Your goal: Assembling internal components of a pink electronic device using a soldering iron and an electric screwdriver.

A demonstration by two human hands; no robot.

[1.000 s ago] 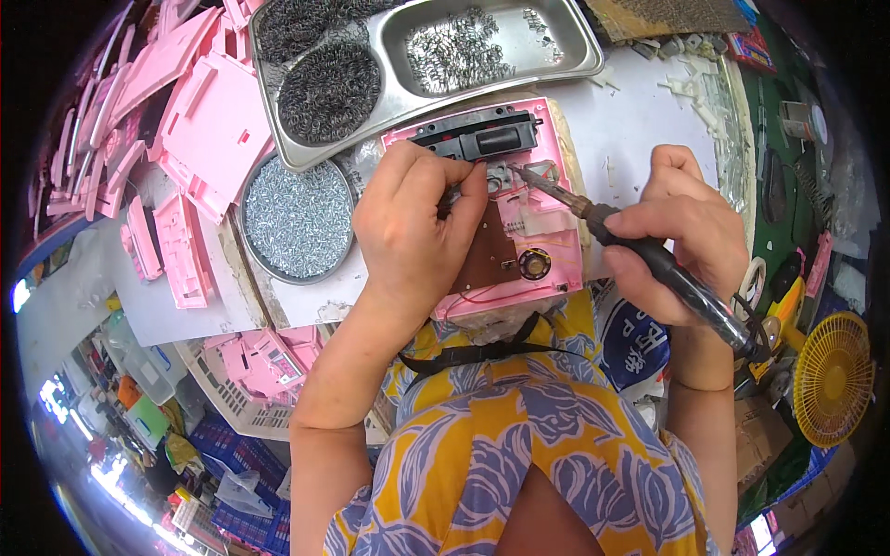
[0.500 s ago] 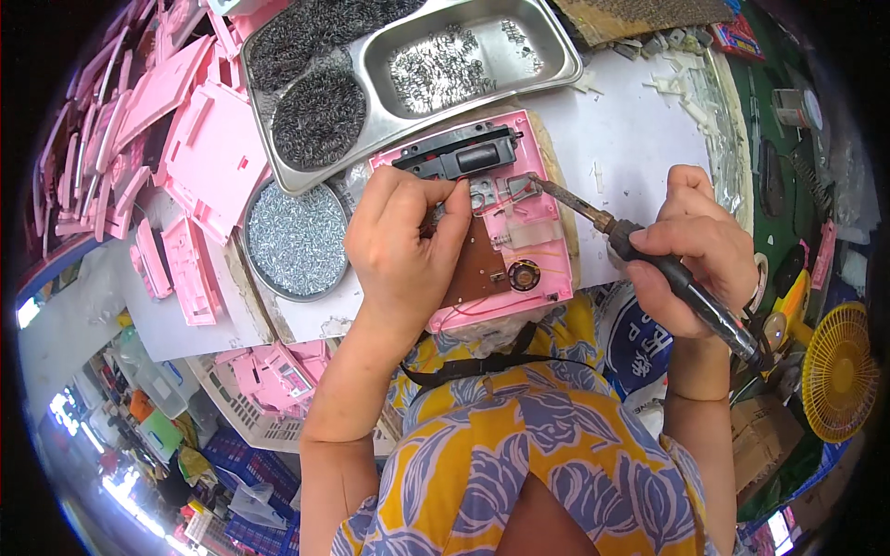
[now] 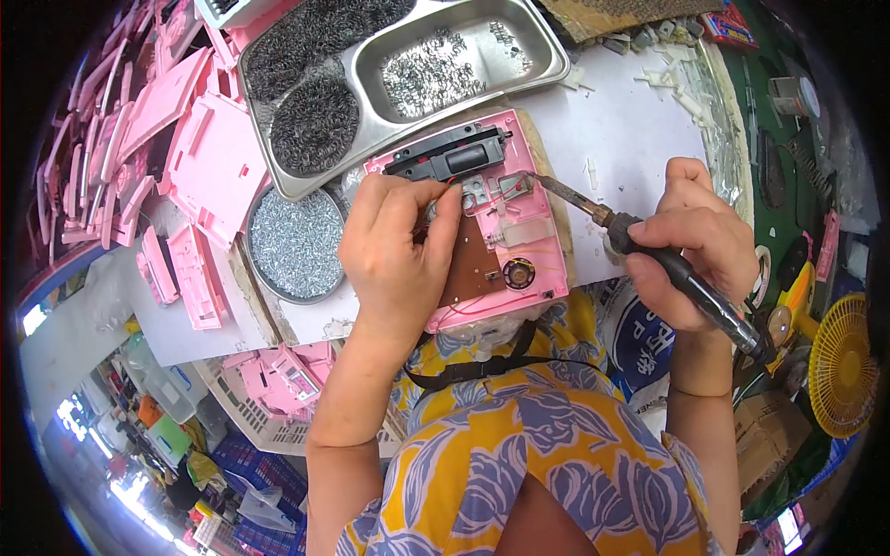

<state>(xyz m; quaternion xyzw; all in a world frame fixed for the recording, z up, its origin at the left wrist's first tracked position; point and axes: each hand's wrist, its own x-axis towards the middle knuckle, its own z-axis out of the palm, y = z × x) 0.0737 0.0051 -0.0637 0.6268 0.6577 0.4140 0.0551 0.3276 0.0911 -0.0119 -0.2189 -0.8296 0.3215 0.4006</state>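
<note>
A pink plastic housing (image 3: 542,222) lies at the table's front edge, holding a brown circuit board (image 3: 468,269), a black mechanism (image 3: 450,156), a small motor (image 3: 515,184) and a round speaker (image 3: 518,272). My right hand (image 3: 695,250) grips a soldering iron (image 3: 669,264) by its dark handle. The iron's tip is at the motor's upper edge. My left hand (image 3: 394,246) is over the housing's left part, thumb and forefinger pinched beside the grey metal plate (image 3: 474,192). Whatever the pinch holds is hidden.
Behind the housing stands a steel tray (image 3: 371,69) of small springs. A round dish (image 3: 295,246) of tiny metal pieces sits at left, near piled pink shells (image 3: 209,153). White plastic bits (image 3: 681,88) lie at back right. A yellow fan (image 3: 842,366) is at far right.
The view has shifted slightly. My left hand has tilted a little, its pinch still by the metal plate. The soldering iron's tip has moved slightly and stays at the motor.
</note>
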